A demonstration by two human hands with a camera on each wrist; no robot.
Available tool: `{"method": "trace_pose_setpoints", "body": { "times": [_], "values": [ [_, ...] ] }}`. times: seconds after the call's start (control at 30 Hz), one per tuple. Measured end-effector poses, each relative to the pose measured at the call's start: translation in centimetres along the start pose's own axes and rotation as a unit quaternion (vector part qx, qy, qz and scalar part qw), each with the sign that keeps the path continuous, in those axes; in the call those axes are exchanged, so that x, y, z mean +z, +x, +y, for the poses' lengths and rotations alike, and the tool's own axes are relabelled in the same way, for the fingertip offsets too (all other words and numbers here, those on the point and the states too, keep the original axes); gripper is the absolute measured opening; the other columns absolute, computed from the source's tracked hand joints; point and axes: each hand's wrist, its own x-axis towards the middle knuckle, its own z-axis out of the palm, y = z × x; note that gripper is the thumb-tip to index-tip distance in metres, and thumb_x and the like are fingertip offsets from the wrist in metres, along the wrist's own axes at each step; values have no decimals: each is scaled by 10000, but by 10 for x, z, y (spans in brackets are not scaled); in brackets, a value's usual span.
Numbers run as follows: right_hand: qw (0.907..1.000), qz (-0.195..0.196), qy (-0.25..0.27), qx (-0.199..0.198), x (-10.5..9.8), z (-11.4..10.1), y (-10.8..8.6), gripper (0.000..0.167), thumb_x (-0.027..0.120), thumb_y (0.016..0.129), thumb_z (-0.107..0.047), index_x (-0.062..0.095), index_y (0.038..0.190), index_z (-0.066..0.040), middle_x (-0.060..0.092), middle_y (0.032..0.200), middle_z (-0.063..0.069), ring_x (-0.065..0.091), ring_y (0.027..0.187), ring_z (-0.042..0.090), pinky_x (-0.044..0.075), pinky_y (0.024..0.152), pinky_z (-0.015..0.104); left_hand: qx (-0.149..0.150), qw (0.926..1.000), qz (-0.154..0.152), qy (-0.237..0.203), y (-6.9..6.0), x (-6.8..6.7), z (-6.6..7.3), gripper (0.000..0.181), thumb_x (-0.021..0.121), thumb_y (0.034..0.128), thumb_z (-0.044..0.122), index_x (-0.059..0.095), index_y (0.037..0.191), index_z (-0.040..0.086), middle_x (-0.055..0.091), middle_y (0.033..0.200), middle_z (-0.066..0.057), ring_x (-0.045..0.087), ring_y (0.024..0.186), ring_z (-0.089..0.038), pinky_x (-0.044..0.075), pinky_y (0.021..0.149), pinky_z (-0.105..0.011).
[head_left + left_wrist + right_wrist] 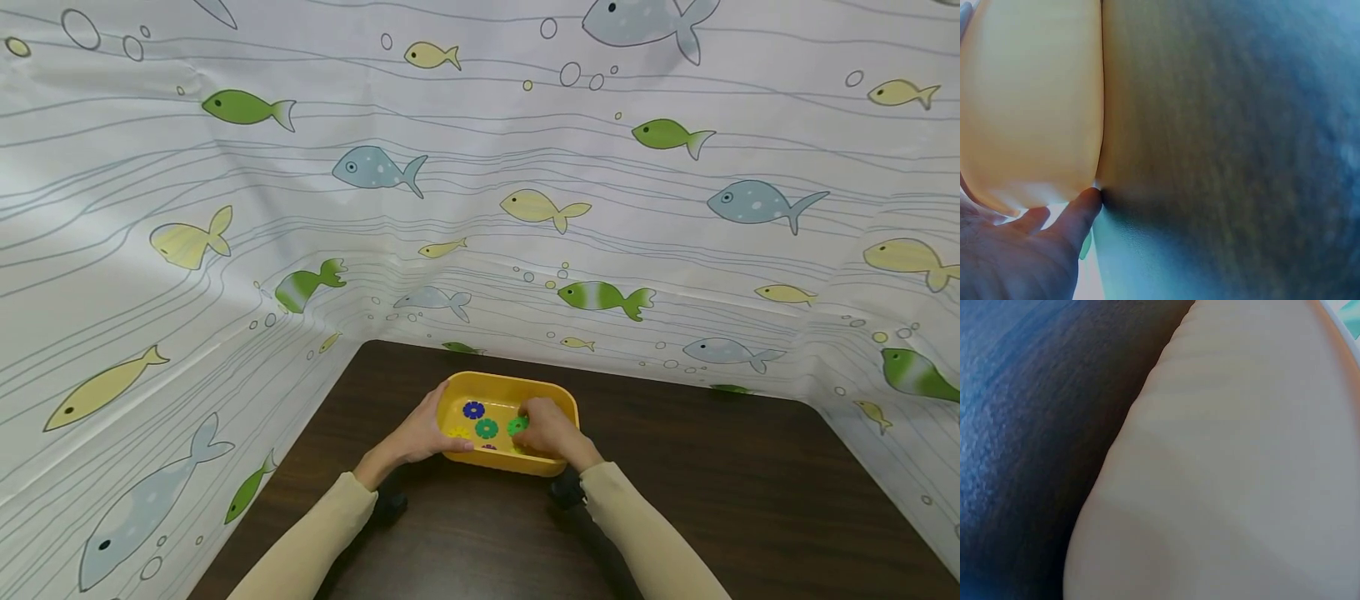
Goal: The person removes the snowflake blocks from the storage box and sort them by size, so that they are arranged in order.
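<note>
A yellow plastic basket (517, 388) stands on the dark table. My left hand (420, 429) grips its left end, the thumb lying along the front rim; the left wrist view shows that hand (1029, 250) against the basket's outer wall (1035, 106). Over the right end, my right hand (551, 427) reaches inside with bent fingers and pinches a green notched disc (517, 426). Left of it lie a teal disc (487, 428), a dark blue disc (473, 410), a yellow disc (459, 433) and a partly hidden purple disc (488, 447). Basket wall (1222, 456) fills much of the right wrist view.
Dark wood-grain tabletop (712, 483) surrounds the basket. A white fish-printed sheet (465, 125) rises behind the table and along its left side. Dark wrist devices, including one by the right wrist (567, 488), sit under both forearms.
</note>
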Motion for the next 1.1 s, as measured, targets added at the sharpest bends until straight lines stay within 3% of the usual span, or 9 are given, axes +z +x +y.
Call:
{"method": "trace_pose_setpoints", "body": {
  "times": [0.17,0.4,0.67,0.8,1.1],
  "values": [
    [9997,185,135,20,-1,0,-1,266,907,864,-145,778,1054,-11,664,846,29,576,759,168,483,690,255,-21,10000,-4,45,0,0,1,1260,953,804,397,167,1742,101,440,1587,-230,598,1177,-248,588,1059,-386],
    [9984,533,94,-171,-4,-1,-6,325,920,874,-198,793,1093,6,717,891,41,575,777,152,512,714,253,16,10000,-7,17,0,-1,1,1256,955,805,381,165,1745,111,442,1585,-238,597,1186,-266,579,1044,-366],
    [9939,1006,-79,-434,-7,3,-19,348,930,842,-229,818,1077,1,751,1015,93,616,881,173,606,848,388,31,10000,-30,-53,1,0,0,1249,952,811,382,165,1742,111,435,1592,-237,596,1185,-257,566,1050,-372],
    [9921,1160,-39,-479,-10,3,-28,365,934,831,-233,826,1090,0,747,1021,97,615,877,169,600,808,363,94,9999,-39,-76,1,-1,0,1247,951,810,387,168,1742,118,447,1574,-224,589,1177,-247,564,1042,-368],
    [9853,1564,123,-678,-19,12,-50,332,933,831,-202,826,1077,-6,702,962,76,523,782,137,461,676,238,116,9999,-42,-26,1,0,0,1229,947,820,359,171,1739,106,447,1572,-229,587,1197,-276,579,1061,-392]
  ]
}}
